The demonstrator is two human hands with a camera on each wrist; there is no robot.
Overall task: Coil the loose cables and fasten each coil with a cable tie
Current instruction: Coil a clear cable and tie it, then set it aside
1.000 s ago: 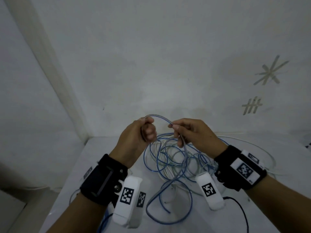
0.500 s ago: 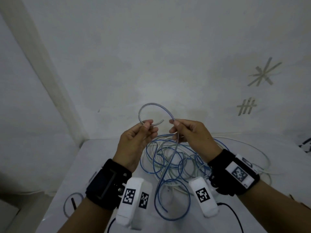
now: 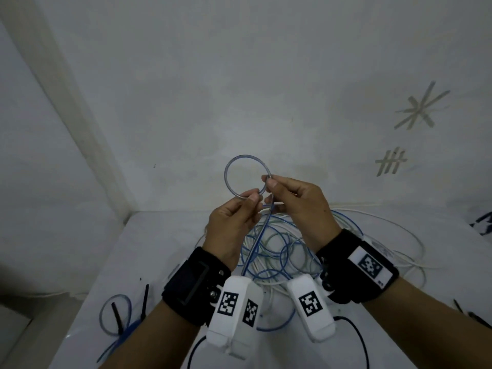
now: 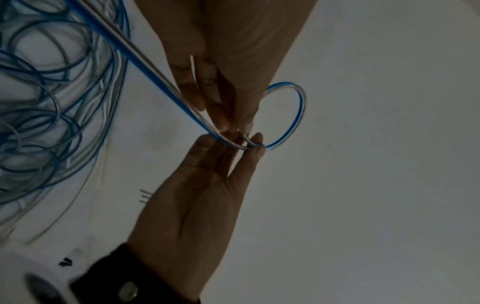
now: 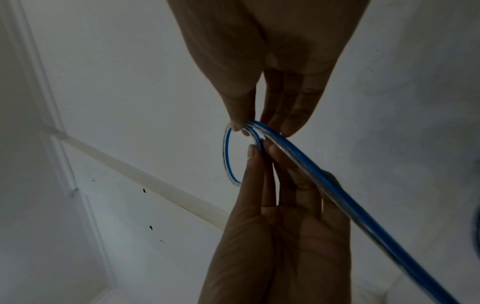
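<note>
Head view showed the left hand (image 3: pixel 234 222) and right hand (image 3: pixel 298 201) pinching the cable (image 3: pixel 246 157), which looked light and springy, best held at the loop's crossing.

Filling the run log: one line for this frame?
step: first loop formed | left hand: pinches blue cable loop | right hand: pinches loop crossing | cable pile: uncoiled on table

No words, brand names or numbers can be read anywhere. The only signs are square black-and-white coded markers: two on the white block (image 3: pixel 234 312) under the left wrist, one on the white block (image 3: pixel 311 307) under the right wrist, and one on the white label of the right wristband (image 3: pixel 370 266), where a tiny print at its corner is too small to read. The wall (image 3: pixel 239 75) bears a tape asterisk (image 3: pixel 422 107) and a tape hash mark (image 3: pixel 391 164).
</note>
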